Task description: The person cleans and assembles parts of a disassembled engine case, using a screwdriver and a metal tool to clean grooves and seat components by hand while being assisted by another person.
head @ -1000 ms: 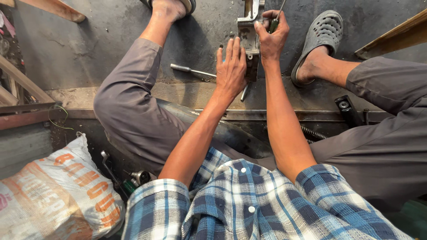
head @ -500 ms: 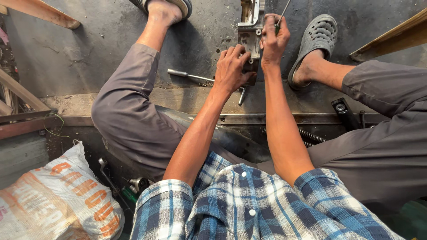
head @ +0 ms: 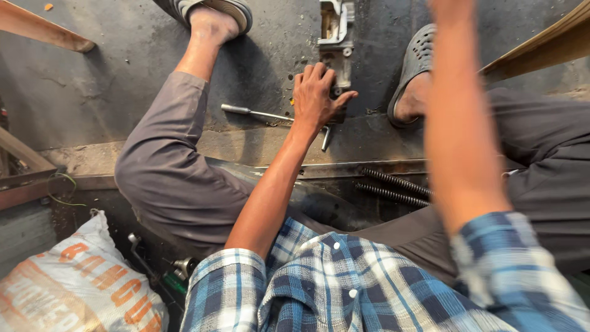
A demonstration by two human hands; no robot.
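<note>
My left hand (head: 316,98) is closed loosely over the near end of the grey cast-metal bracket assembly (head: 336,31), which lies on the dusty concrete floor (head: 123,74) between my feet. I judge this a steadying step. My right forearm (head: 458,110) is raised and blurred, and its hand is out of view, so I cannot tell its grip. A slim steel rod tool (head: 249,112) lies just left of my left hand; reaching it would need a free hand. Two ribbed dark springs (head: 393,186) lie nearer, to the right.
</note>
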